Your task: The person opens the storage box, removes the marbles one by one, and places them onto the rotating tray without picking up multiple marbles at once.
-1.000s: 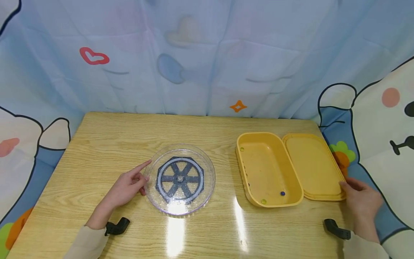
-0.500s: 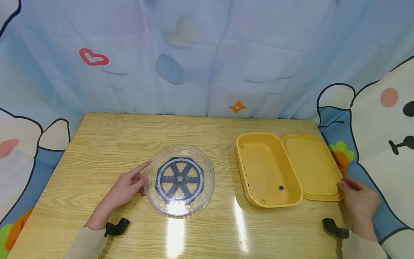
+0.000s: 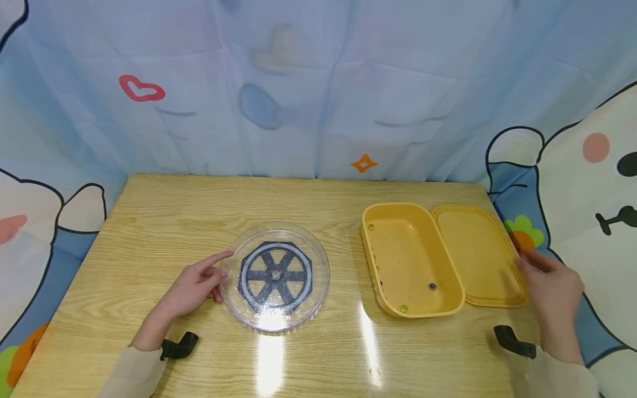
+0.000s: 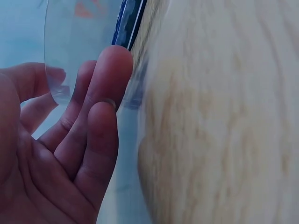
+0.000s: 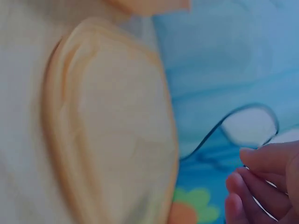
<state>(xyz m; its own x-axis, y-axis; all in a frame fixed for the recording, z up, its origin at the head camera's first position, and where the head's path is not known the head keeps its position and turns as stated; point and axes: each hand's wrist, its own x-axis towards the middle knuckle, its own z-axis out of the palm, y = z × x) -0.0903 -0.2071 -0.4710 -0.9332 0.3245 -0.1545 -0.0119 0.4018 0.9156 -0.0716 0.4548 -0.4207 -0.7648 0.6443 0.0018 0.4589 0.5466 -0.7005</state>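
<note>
A clear round turntable (image 3: pixel 318 271) with a dark spoked base lies left of the table's middle. My left hand (image 3: pixel 199 284) is at its left rim, thumb on top and curled fingers under the edge; in the left wrist view the fingers (image 4: pixel 112 79) meet the see-through disc (image 4: pixel 70 37). My right hand (image 3: pixel 554 287) hovers by the near right corner of a flat yellow lid (image 3: pixel 480 257). In the right wrist view, its loosely bent fingers (image 5: pixel 266 158) hold nothing and stand apart from the lid (image 5: pixel 126 112).
A yellow open box (image 3: pixel 408 254) stands left of the lid, holding a small blue bead (image 3: pixel 433 286) and several yellow-green ones along its edges. The wooden table (image 3: pixel 199 210) ends at a blue patterned curtain (image 3: pixel 298 110).
My right hand has let go of the lid's corner and lifted slightly. The blue bead has rolled a little away from the box's near wall. My left hand has stayed at the turntable rim.
</note>
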